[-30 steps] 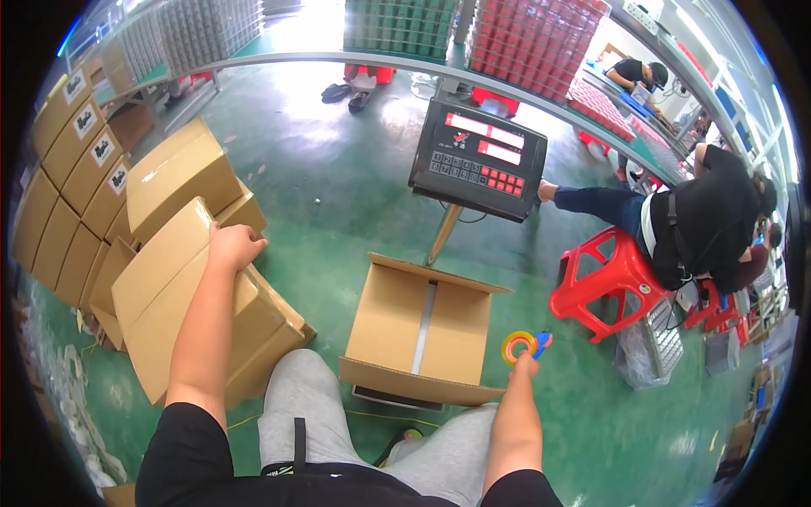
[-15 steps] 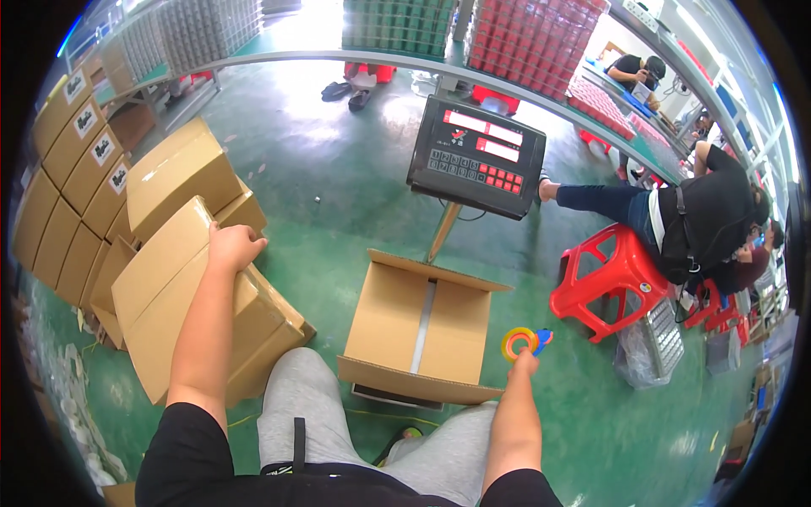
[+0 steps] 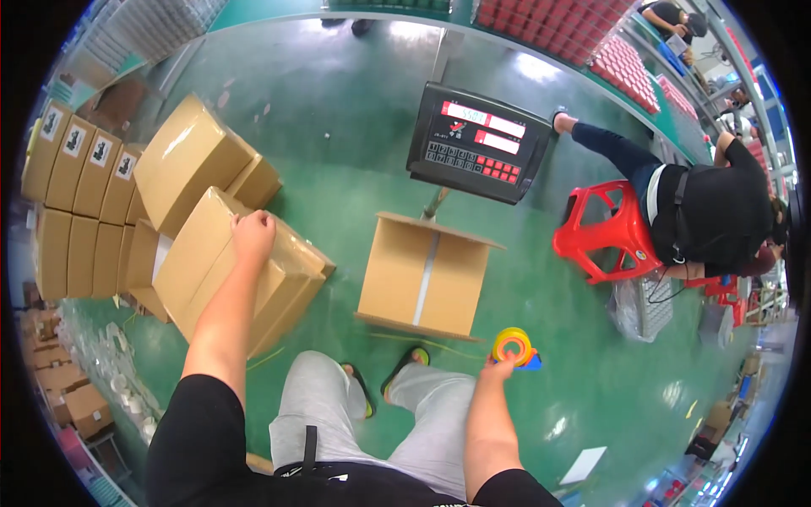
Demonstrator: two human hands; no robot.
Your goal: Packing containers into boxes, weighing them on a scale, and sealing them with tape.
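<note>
A: In the head view, how is the right hand (image 3: 500,363) being used?

B: It is holding a tape dispenser (image 3: 524,337), its fingers wrapping the blue and yellow tool. The dispenser is hanging just beside the near right corner of an open carton (image 3: 397,270).

A: And the left hand (image 3: 253,234)?

B: It is resting on the top edge of a large brown carton (image 3: 211,258), its fingers bending inward to a narrow shape. Whether they are gripping the cardboard, one cannot tell.

A: How is the open carton standing?

B: It is facing upward in front of the person, its far and near flaps standing out, while a pale strip is running along its inner seam. Beyond it, a scale display (image 3: 477,144) is sitting on a metal post (image 3: 435,204).

A: What is surrounding these things?

B: At the left, stacked cartons (image 3: 68,253) are forming two rows. At the right, a co-worker (image 3: 718,211) in dark clothing is sitting on a red stool (image 3: 627,228). Across the top, a green counter (image 3: 270,10) is carrying red goods (image 3: 623,74).
</note>
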